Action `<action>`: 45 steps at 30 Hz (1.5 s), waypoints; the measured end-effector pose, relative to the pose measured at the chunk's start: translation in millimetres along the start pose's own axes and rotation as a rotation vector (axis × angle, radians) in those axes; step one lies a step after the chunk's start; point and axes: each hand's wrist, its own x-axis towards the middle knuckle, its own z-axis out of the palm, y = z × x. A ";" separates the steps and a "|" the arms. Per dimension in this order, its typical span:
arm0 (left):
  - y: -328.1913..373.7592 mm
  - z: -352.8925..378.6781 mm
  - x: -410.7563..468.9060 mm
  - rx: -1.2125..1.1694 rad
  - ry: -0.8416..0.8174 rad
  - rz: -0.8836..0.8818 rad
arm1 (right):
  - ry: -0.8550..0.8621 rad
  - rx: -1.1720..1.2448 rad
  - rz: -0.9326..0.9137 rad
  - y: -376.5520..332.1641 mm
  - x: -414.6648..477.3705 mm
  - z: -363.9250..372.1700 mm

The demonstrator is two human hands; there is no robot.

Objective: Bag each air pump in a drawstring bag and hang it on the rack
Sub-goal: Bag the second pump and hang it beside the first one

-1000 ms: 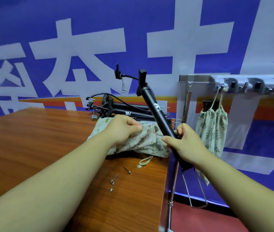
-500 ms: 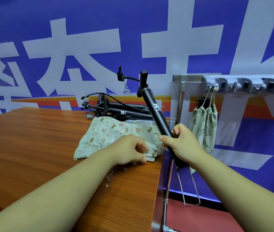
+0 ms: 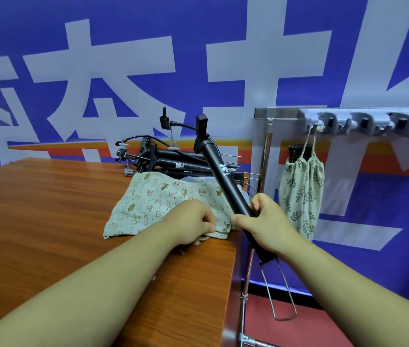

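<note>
Gripping a black air pump low on the barrel with the right hand, fingers wrapped right round it, handle end tilted up and away, wire foot dangling past the table edge. Pinching the near hem of a cat-print drawstring bag with the left hand, fingers curled, bag flat on the wood just beside the pump. Further back, more pumps piled behind the bag, plus one leafy bag already hanging off the rack on the right.
</note>
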 end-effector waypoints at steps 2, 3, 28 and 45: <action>1.6 -6.7 0.7 -0.121 0.061 -0.028 | 0.008 -0.013 -0.020 -0.6 -1.4 0.3; 2.2 -11.7 0.7 -0.195 0.104 -0.043 | 0.015 -0.016 -0.025 -1.6 -1.5 0.6; -31.1 -72.2 -35.7 -0.367 0.166 0.034 | -0.002 0.285 0.034 -94.4 30.9 26.1; -13.3 -145.0 -1.7 -0.198 0.551 0.019 | 0.205 0.322 0.049 -92.7 58.2 -1.2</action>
